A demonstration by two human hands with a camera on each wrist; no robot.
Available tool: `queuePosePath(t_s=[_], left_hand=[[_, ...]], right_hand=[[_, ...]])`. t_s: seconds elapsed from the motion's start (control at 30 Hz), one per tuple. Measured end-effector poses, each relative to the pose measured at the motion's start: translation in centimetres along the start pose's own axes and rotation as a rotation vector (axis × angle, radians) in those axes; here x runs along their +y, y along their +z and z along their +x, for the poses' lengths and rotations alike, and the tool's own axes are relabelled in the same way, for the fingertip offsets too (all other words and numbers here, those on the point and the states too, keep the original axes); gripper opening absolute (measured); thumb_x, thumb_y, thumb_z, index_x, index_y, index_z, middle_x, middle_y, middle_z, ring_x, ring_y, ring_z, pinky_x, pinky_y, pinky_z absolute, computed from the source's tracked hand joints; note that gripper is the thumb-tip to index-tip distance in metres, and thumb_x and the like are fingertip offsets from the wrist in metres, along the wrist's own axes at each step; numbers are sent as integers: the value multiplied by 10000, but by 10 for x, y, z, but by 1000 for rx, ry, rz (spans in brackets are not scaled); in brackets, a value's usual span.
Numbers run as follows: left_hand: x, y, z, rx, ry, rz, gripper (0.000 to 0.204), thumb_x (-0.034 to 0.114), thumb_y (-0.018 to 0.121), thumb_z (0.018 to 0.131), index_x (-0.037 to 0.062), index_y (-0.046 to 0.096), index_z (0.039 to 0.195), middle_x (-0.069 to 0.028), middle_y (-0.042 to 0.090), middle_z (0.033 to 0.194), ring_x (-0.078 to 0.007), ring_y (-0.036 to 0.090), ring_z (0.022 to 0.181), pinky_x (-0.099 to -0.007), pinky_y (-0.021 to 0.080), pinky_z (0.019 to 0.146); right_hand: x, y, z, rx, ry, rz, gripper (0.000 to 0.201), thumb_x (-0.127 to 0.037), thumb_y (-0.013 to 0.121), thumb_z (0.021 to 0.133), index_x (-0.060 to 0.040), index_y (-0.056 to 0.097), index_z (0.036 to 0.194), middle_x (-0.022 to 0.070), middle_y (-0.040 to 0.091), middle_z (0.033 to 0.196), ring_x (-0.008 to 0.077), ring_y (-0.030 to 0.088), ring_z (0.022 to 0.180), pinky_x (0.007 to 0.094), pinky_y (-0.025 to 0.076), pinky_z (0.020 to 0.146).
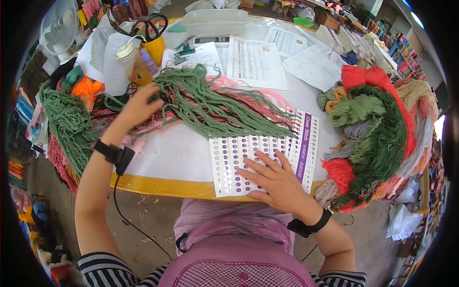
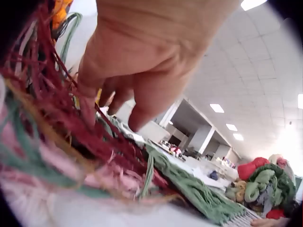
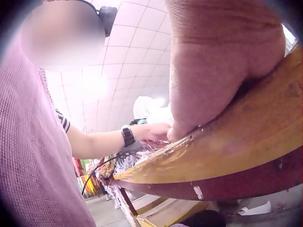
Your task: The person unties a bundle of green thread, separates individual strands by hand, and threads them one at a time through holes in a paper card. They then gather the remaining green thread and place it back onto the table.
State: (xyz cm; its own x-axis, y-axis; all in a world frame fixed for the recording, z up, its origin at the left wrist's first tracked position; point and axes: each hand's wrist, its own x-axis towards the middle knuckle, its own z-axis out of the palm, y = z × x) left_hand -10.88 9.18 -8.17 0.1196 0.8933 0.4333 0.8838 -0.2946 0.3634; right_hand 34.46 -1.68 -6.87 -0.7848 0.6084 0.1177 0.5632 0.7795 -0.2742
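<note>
A long bundle of green yarn (image 1: 205, 103), mixed with pink and black strands, lies across the white table, its right end over a card with rows of holes and purple dots (image 1: 229, 162). At the bundle's left part, my left hand (image 1: 140, 107) reaches over the strands, fingers bent and spread. The left wrist view shows this hand (image 2: 142, 52) above dark red yarn (image 2: 71, 113), a fingertip touching it. My right hand (image 1: 277, 182) rests on the card with fingers spread; in the right wrist view the hand (image 3: 208, 80) is at the table's yellow edge (image 3: 227, 146).
Piled yarn in red, green and grey (image 1: 373, 129) stands at the right; more green yarn (image 1: 69, 126) hangs at the left. Behind are a bottle (image 1: 134, 64), a yellow cup (image 1: 155, 49) with scissors, printed sheets (image 1: 256, 62), a clear tray (image 1: 215, 17) and a fan (image 1: 58, 31).
</note>
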Motion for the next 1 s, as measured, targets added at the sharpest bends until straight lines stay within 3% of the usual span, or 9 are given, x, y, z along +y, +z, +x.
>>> queuePosePath(t_s=[0.03,0.1,0.2,0.3,0.33,0.4,0.47,0.93,1.0], left_hand=[[-17,-1,10,21,-173,-81,345,251,664,851,-1,632,1085,-156,651,1045,-265,629,982,-363,489,819],[4,-30,28,18,-285,-30,294,237,647,863,5,646,1044,-136,672,935,-242,649,859,-345,495,756],[52,-37,32,37,-268,-65,223,202,625,877,23,663,1005,-101,668,839,-203,637,777,-312,489,721],[116,-13,-4,-98,-110,-268,164,151,633,864,31,664,971,-86,660,846,-170,613,728,-285,479,672],[140,-11,-17,-208,-116,-212,222,103,648,845,35,658,1057,-81,667,940,-172,606,857,-282,469,813],[168,0,-42,-172,150,-103,256,71,655,811,69,668,1066,-99,650,1041,-253,577,955,-343,458,864],[186,7,-59,-183,174,-134,262,67,662,794,72,665,1056,-95,639,1069,-282,550,958,-358,454,854],[196,22,-111,-88,53,-67,340,45,666,759,55,627,1096,-123,550,1247,-349,469,1098,-419,400,943],[192,20,-114,-57,35,-45,362,48,665,752,46,613,1111,-133,547,1240,-359,468,1092,-428,397,940]], right_hand=[[0,0,0,3,9,-6,566,-415,609,866,-260,463,1391,9,421,1454,253,319,1380,527,181,1125],[1,2,-1,18,0,13,568,-413,610,867,-260,460,1393,12,422,1453,244,318,1381,530,181,1124],[0,0,-3,14,0,16,591,-415,613,864,-260,438,1407,17,410,1463,247,311,1389,542,162,1132],[-3,-15,-7,17,-3,4,636,-432,622,852,-232,418,1421,37,396,1474,247,310,1394,539,158,1137],[-2,-22,-13,22,20,22,666,-442,632,840,-199,415,1421,52,395,1473,245,315,1392,531,166,1138],[4,-30,-28,22,60,35,698,-452,642,828,-167,412,1422,66,394,1473,243,320,1389,524,173,1139],[14,-37,-44,14,116,-9,747,-448,671,795,-103,419,1408,93,411,1457,248,338,1380,516,184,1141],[58,-42,-96,23,166,-35,578,-282,670,819,-95,501,1340,89,482,1398,283,380,1349,511,219,1135],[56,-46,-96,126,204,76,555,-272,695,801,-75,545,1297,130,500,1374,319,417,1318,486,278,1109]])
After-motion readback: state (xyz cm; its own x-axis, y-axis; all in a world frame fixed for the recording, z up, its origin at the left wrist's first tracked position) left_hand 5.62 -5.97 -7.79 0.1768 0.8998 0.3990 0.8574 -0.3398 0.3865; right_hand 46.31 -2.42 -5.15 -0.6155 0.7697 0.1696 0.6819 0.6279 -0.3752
